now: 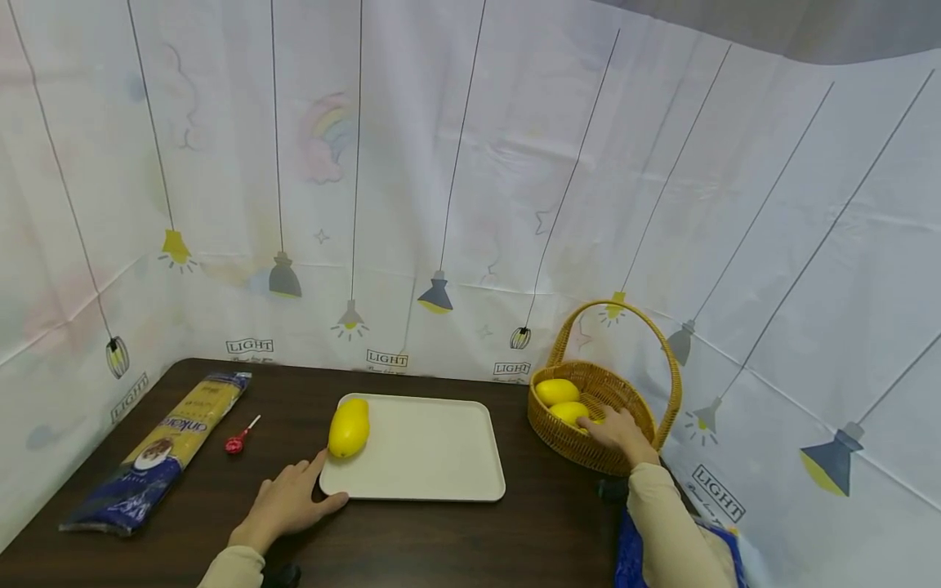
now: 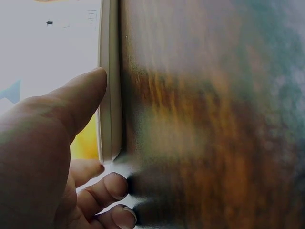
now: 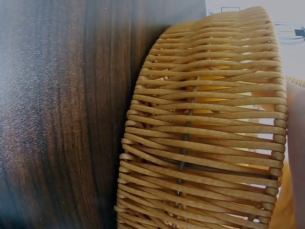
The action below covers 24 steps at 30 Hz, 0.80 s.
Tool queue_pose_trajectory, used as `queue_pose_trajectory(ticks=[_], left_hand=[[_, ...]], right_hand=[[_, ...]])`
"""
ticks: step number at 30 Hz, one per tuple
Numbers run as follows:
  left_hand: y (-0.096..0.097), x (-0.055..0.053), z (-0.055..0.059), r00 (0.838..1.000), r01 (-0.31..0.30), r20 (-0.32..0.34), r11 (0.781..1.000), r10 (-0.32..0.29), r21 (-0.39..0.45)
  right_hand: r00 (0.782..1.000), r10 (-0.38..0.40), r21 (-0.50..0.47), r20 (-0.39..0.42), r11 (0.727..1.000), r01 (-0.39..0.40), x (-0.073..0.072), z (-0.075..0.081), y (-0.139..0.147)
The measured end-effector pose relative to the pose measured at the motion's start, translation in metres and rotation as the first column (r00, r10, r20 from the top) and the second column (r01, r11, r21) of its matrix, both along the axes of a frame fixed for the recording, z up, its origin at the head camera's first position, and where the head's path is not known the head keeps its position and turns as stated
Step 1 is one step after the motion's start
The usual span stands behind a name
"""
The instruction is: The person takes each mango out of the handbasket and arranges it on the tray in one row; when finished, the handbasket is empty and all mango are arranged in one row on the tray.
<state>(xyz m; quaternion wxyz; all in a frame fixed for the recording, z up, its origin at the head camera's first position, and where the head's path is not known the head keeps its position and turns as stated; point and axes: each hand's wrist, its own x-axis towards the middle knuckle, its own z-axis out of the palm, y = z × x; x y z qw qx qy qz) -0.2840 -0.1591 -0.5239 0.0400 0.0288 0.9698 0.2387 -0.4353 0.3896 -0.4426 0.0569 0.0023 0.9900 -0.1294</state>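
Note:
On the cream tray a smooth yellow lemon-like fruit lies at the left end. My left hand rests at the tray's near left corner, thumb and index finger spread against its edge; the left wrist view shows the thumb on the rim. My right hand reaches over the near rim into the wicker basket, fingertips down among several yellow fruits. Part of a fruit shows under those fingers; I cannot tell whether they grip it. In the right wrist view, the woven wall hides the fingers.
A pasta packet lies along the left of the dark table, with a red lollipop beside it. The basket's tall handle arches over its opening. A blue packet lies under the right forearm. A printed curtain hangs behind.

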Motion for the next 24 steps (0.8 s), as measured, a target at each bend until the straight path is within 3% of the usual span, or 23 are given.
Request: queue_pose_trajectory(ticks=[13, 24], left_hand=[[0.0007, -0.0001, -0.0013, 1.000, -0.007, -0.011, 1.000, 0.007, -0.001], [0.0007, -0.0002, -0.0018, 1.000, -0.010, -0.017, 1.000, 0.010, -0.003]], right_hand=[[0.999, 0.008, 0.038, 0.048, 0.999, -0.009, -0.0045, 0.0033, 0.0033], [0.999, 0.012, 0.036, 0.033, 0.999, -0.013, -0.0070, 0.0020, 0.0044]])
